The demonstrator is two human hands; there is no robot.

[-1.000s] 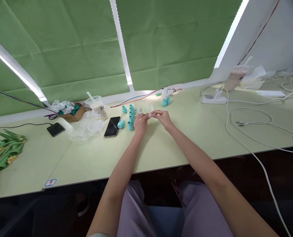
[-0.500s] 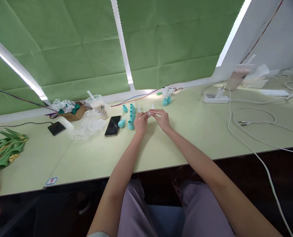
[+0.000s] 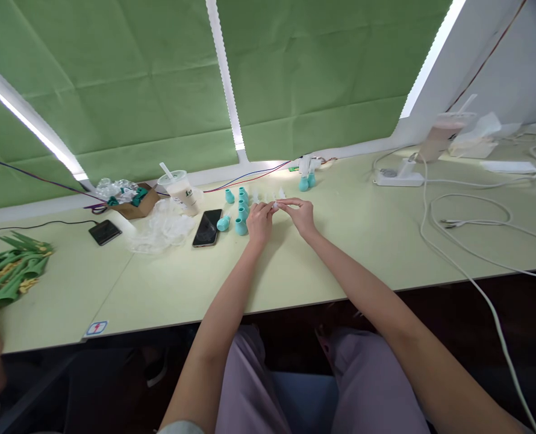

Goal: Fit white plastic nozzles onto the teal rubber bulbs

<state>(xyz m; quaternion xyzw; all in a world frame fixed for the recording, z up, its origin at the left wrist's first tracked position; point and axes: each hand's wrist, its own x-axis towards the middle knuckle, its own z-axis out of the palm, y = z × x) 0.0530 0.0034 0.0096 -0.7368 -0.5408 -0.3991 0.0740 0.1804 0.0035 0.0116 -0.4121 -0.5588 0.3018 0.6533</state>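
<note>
Far out over the surface [image 3: 340,253], the left hand [image 3: 259,220] and right hand [image 3: 301,214] meet, both pinching one small white piece [image 3: 275,205] between their fingertips. Just left stand teal bulbs [image 3: 241,212], then a phone [image 3: 207,228].

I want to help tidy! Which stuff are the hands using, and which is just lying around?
In use: small white plastic piece, pinched by left hand and right hand; teal rubber bulbs.
Lying about: black phone; plastic milk-tea cup; white power strip; green plastic stems.
</note>
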